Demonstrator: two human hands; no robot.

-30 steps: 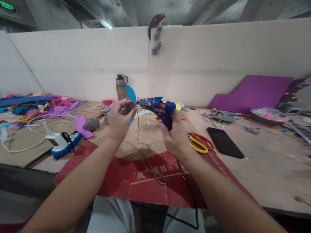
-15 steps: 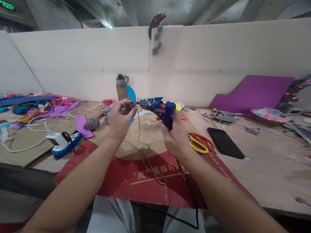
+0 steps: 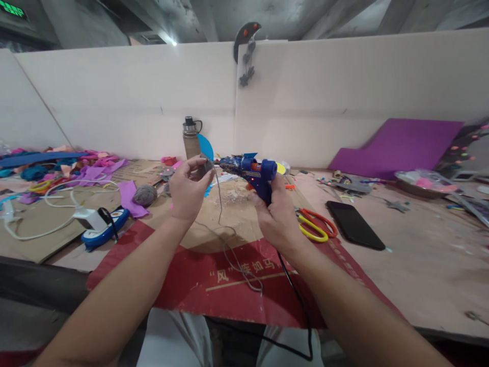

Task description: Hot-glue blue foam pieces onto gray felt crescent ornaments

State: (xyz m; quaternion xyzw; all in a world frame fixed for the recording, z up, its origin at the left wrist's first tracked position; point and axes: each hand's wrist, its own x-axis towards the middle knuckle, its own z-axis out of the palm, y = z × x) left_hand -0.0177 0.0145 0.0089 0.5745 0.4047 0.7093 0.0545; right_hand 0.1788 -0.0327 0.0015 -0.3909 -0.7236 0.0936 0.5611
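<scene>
A blue hot glue gun [image 3: 262, 184] is gripped in my right hand [image 3: 277, 216], its nozzle pointing left. Between the thumb and fingers of my left hand [image 3: 189, 188] is a small grey felt piece [image 3: 207, 167], mostly covered by the fingers. The nozzle tip is right at this piece; whether they touch, I cannot tell. Grey yarn [image 3: 220, 199] hangs from the piece and trails in loops over the red-printed cardboard [image 3: 183, 285]. From the gun's handle a black cord runs down past the table edge.
Scissors with red and yellow handles [image 3: 315, 227] and a black phone [image 3: 355, 225] lie to the right. On the left are a grey yarn ball [image 3: 145, 194], a blue power strip [image 3: 105, 234] and felt scraps [image 3: 95, 173]. A bottle [image 3: 191, 140] stands behind my left hand.
Both hands hold almost the same position, with the nozzle staying at the grey piece. The hanging yarn has swung slightly to the right.
</scene>
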